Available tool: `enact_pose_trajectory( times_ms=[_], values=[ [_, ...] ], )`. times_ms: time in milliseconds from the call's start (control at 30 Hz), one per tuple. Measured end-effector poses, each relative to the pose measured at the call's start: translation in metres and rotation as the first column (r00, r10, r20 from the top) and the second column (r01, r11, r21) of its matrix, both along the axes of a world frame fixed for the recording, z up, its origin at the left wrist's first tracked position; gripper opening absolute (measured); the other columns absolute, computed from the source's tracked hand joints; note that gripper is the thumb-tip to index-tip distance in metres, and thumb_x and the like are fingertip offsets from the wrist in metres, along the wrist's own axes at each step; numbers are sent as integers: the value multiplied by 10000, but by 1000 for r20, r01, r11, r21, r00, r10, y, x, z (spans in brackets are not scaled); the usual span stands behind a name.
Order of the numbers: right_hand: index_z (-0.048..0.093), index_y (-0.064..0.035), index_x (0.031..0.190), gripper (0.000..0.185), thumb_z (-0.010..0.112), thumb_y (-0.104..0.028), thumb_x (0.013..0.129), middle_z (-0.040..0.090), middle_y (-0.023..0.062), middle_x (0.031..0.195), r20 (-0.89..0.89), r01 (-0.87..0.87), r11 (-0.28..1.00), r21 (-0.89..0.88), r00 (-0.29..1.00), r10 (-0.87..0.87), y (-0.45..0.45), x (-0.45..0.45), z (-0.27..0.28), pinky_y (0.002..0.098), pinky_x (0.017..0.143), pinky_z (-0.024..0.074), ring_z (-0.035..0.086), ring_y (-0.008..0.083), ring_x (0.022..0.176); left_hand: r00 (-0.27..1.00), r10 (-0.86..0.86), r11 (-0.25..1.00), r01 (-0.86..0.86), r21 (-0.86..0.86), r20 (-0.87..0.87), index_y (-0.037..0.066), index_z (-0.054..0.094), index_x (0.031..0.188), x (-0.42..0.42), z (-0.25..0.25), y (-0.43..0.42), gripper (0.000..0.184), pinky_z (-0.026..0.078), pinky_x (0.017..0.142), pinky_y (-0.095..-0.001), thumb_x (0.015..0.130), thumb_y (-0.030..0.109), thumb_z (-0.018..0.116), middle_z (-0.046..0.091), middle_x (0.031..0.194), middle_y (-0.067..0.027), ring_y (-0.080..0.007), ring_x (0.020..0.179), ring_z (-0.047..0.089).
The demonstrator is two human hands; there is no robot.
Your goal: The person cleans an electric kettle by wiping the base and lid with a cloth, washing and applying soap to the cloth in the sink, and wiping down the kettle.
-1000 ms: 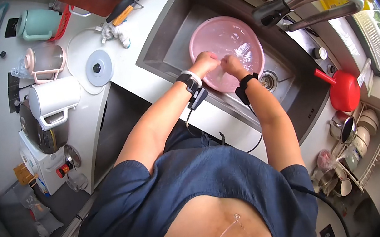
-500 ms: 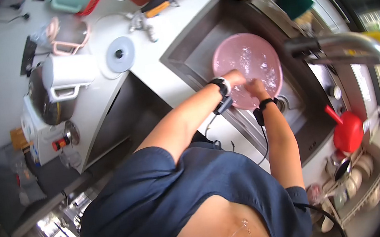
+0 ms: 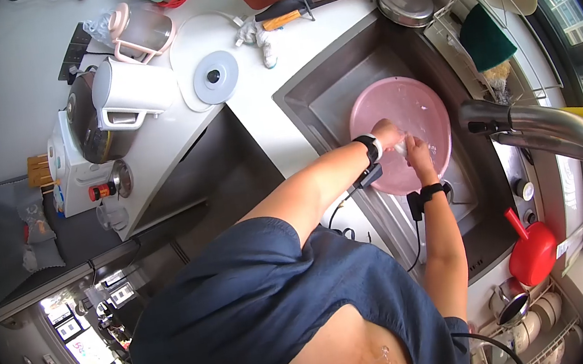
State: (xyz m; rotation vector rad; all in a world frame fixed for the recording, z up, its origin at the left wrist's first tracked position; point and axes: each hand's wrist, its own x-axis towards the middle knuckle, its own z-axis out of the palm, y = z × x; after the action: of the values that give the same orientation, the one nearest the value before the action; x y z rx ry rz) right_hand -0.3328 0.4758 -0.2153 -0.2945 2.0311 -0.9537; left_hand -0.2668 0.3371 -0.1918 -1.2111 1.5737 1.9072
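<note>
A pink plastic basin (image 3: pixel 369 102) with water in it stands in the sink. Over the basin, my left hand (image 3: pixel 387 134) and my right hand (image 3: pixel 419 154) are close together, fingers closed. Between them shows a small whitish wet thing (image 3: pixel 401 147), which both hands grip; its kind is too small to make out. A watch with a white band circles my left wrist, and a black strap sits on my right one.
The steel sink (image 3: pixel 324 93) surrounds the basin, and a tall faucet (image 3: pixel 534 124) reaches in from the right. A red ladle-like scoop (image 3: pixel 533 253) lies near the dish rack (image 3: pixel 548 340). On the left counter stand a white kettle (image 3: pixel 135 88) and a grey lid (image 3: pixel 216 78).
The view has shifted, so the room appears lower and farther right. My hands, earlier low in splashing water, now pinch a whitish thing between them; the water looks calmer.
</note>
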Motion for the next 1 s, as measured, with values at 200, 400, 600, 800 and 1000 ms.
enact_pose_trajectory(
  times_ms=[200, 400, 600, 800, 1000],
  values=[
    [546, 9, 1136, 453, 528, -366, 882, 643, 226, 801, -59, 10, 996, 94, 998, -5, 23, 24, -35, 378, 488, 518, 636, 286, 553, 854, -486, 715, 511, -478, 186, -82, 604, 1018, 3, -39, 19, 325, 530, 522, -352, 739, 83, 630, 655, 858, -211, -276, 642, 673],
    [638, 0, 891, 346, 601, -338, 828, 669, 197, 819, -185, -153, 977, 150, 966, 180, 34, 13, -149, 422, 617, 511, 654, 336, 685, 757, -605, 694, 654, -302, 248, -71, 638, 977, -5, -30, 12, 232, 548, 555, -371, 786, 22, 545, 663, 884, -217, -305, 638, 678],
    [614, 48, 777, 464, 537, -394, 895, 533, 95, 531, -96, 259, 964, -65, 960, -264, 2, -3, -47, 335, 362, 367, 503, 175, 397, 989, -84, 979, 60, -196, -121, 53, 707, 831, -5, -35, 7, 148, 544, 612, -354, 716, 132, 658, 669, 787, -174, -250, 628, 659],
    [633, 77, 876, 622, 473, -524, 874, 631, 277, 766, -400, 46, 970, 240, 915, 56, 22, -1, -56, 469, 711, 476, 617, 443, 809, 987, -159, 978, 157, -138, -8, -32, 677, 810, -11, 0, 15, 143, 551, 536, -327, 765, 65, 582, 654, 727, -200, -248, 566, 658],
    [617, 57, 866, 477, 538, -413, 857, 621, 209, 667, -156, 14, 988, 152, 988, 10, 19, 25, -72, 390, 554, 473, 629, 332, 628, 775, -570, 697, 632, -340, 272, -52, 682, 782, -8, -4, 15, 150, 548, 560, -356, 747, 50, 577, 660, 714, -212, -286, 610, 681]
  ],
)
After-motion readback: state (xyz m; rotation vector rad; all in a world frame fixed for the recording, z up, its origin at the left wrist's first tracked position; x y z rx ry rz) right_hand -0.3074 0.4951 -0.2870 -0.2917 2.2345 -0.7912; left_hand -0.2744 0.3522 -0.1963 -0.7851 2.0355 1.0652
